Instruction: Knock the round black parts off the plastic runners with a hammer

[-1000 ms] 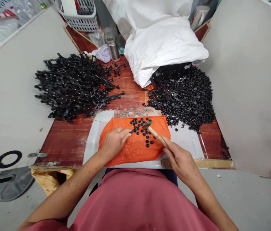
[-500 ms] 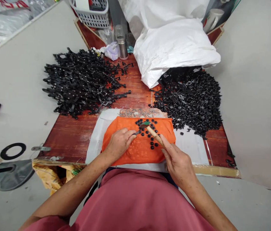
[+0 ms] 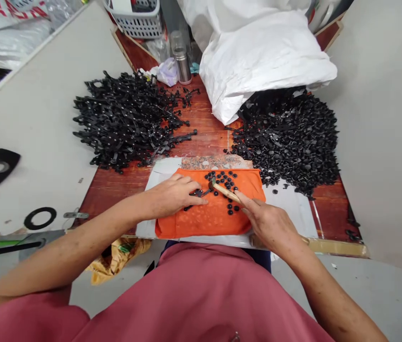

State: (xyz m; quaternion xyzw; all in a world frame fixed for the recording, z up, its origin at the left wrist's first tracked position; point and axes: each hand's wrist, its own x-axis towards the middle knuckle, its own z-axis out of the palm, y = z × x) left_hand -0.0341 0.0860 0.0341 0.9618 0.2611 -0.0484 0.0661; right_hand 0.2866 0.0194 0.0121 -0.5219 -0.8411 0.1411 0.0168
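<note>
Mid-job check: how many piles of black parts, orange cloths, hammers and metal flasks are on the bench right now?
Piles of black parts: 2, the left pile and the right pile
Orange cloth: 1
Hammer, held in the right hand: 1
Metal flask: 1
Total: 5

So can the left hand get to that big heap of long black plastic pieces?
Probably yes. The left hand rests on the orange cloth, and only flat white sheet and red-brown wooden tabletop lie between it and the heap of long black plastic pieces. Its fingers touch a small black piece.
</note>
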